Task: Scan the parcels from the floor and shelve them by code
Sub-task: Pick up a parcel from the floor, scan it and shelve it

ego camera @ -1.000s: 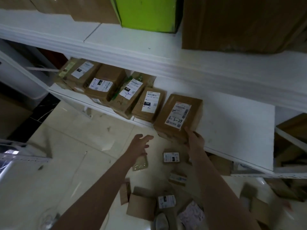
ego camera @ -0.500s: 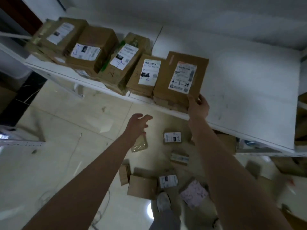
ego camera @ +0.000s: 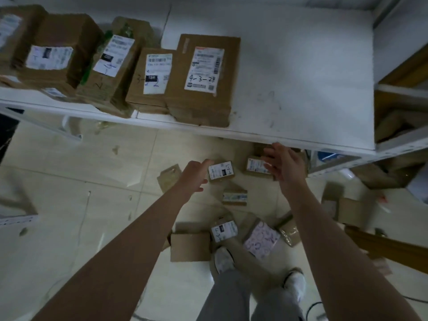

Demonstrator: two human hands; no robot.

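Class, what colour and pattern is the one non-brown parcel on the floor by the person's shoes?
The parcel is white with purplish squiggles; the head view shows it.

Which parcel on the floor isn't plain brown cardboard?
The flat white parcel with purple squiggles, lying beside the person's white shoe. The rest on the floor are brown cardboard.

At my twelve o'clock the brown parcel marked 4-3-24 lies flat on the white shelf, touching labelled boxes at its nine o'clock; small parcels lie scattered across the floor.
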